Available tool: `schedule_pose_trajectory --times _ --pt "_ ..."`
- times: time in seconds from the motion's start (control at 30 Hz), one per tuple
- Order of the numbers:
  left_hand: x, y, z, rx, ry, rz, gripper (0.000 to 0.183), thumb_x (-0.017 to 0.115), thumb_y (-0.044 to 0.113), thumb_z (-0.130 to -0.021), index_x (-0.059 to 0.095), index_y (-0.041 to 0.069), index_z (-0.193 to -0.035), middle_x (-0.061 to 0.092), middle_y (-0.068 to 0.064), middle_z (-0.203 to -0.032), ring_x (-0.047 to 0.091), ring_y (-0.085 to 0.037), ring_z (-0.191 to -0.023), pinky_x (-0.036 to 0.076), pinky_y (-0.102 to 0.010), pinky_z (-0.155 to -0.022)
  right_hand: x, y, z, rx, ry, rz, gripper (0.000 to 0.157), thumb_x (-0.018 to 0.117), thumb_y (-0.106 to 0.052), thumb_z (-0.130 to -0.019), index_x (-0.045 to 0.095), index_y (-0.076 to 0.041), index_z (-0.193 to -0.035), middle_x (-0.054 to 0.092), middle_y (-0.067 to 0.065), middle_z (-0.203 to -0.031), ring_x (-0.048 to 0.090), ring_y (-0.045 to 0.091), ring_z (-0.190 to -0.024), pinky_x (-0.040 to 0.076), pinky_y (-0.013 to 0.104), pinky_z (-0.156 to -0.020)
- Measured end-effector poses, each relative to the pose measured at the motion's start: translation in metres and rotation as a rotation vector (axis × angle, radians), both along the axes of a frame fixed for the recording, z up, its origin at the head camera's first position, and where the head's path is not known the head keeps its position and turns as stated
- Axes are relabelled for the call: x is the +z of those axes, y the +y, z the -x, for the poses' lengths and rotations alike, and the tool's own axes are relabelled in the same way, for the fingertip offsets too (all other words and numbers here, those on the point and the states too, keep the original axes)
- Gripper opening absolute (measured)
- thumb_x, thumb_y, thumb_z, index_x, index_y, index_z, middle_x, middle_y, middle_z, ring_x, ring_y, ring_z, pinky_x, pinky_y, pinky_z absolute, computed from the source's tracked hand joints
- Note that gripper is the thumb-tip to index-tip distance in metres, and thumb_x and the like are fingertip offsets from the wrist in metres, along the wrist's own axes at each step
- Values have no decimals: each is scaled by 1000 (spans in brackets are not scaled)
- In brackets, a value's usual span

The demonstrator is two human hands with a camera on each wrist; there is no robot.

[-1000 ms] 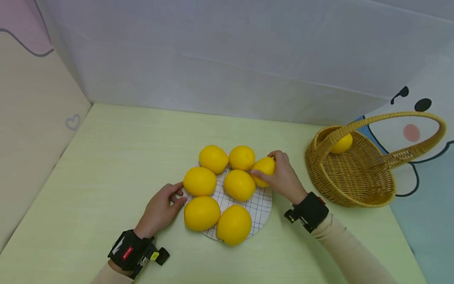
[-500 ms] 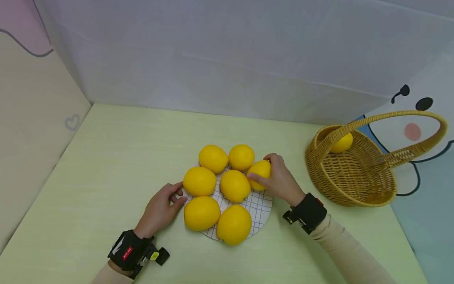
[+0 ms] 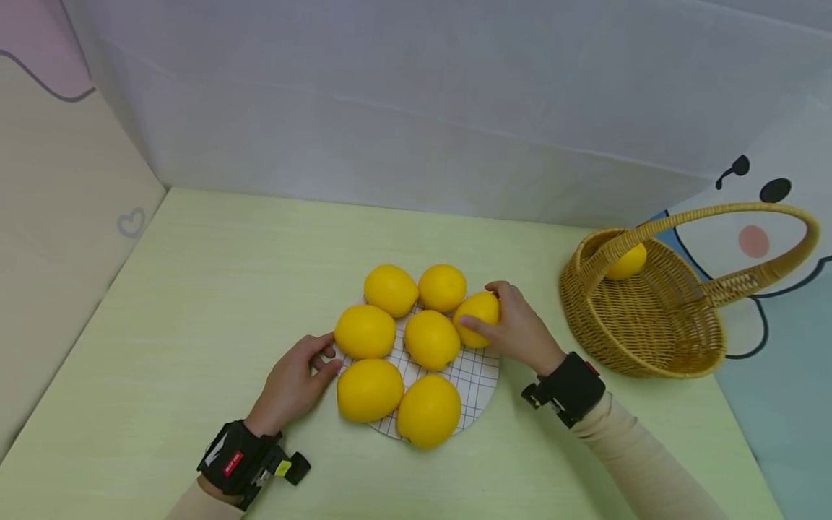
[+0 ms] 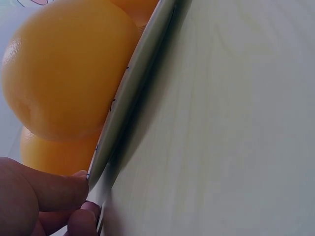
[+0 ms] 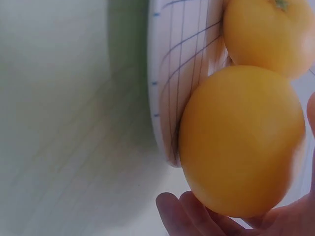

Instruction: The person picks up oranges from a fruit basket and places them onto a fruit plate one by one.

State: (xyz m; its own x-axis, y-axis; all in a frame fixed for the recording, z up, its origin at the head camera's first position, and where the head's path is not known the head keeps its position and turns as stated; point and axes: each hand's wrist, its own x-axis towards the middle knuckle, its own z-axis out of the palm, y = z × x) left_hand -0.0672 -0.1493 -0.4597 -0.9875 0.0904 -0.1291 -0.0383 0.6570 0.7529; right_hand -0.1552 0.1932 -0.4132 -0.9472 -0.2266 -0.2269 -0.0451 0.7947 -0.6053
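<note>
In the head view several yellow oranges sit on a round white plate (image 3: 479, 386) with a dark grid pattern. My right hand (image 3: 523, 328) grips the orange (image 3: 477, 318) at the plate's right edge, thumb on the near side and fingers round the far side. That orange (image 5: 241, 142) rests against the plate in the right wrist view, beside another orange (image 5: 268, 37). My left hand (image 3: 300, 379) holds the plate's left rim with thumb and curled fingers. Its thumb tip meets the rim (image 4: 118, 105) in the left wrist view, close to an orange (image 4: 69, 69).
A wicker basket (image 3: 650, 339) with a tall handle stands at the right end of the table (image 3: 214, 289), with one orange (image 3: 627, 263) inside. Pale walls (image 3: 390, 108) enclose the table at the back and sides.
My right hand has shifted a little left and toward me with its orange, then slightly back right. The middle orange has been nudged left. My left hand has stayed put.
</note>
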Motion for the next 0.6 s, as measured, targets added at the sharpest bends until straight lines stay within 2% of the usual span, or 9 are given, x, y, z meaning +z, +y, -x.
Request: schedule_pose_trajectory --times 0.1,0.27,0.43,0.6 --pt "0 0 0 1 -1 -2 44 69 13 -98 59 -4 -138 62 -5 -104 60 -20 -89 49 -34 -77 4 2 0 2 6 -3 85 70 -50 -94 36 6 -148 46 28 -142 54 39 -118 47 55 -100" --pt "0 -1 0 3 -14 -2 44 68 15 -98 59 -3 -138 62 -5 -104 60 -20 -89 49 -34 -77 14 7 -1 10 26 -14 77 63 -49 -99 38 7 -147 49 29 -140 52 42 -122 46 56 -99" --pt "0 -1 0 0 -10 -9 44 69 14 -98 59 -4 -138 62 -5 -104 60 -20 -89 49 -35 -78 27 20 -6 11 61 1 67 51 -48 -105 42 5 -144 54 28 -135 53 42 -122 44 56 -100" --pt "-1 0 1 -1 6 -5 43 69 13 -98 60 -4 -137 61 -4 -102 60 -19 -88 48 -33 -76 45 36 -16 8 125 18 55 46 -44 -108 51 2 -138 61 22 -128 57 37 -117 47 53 -94"
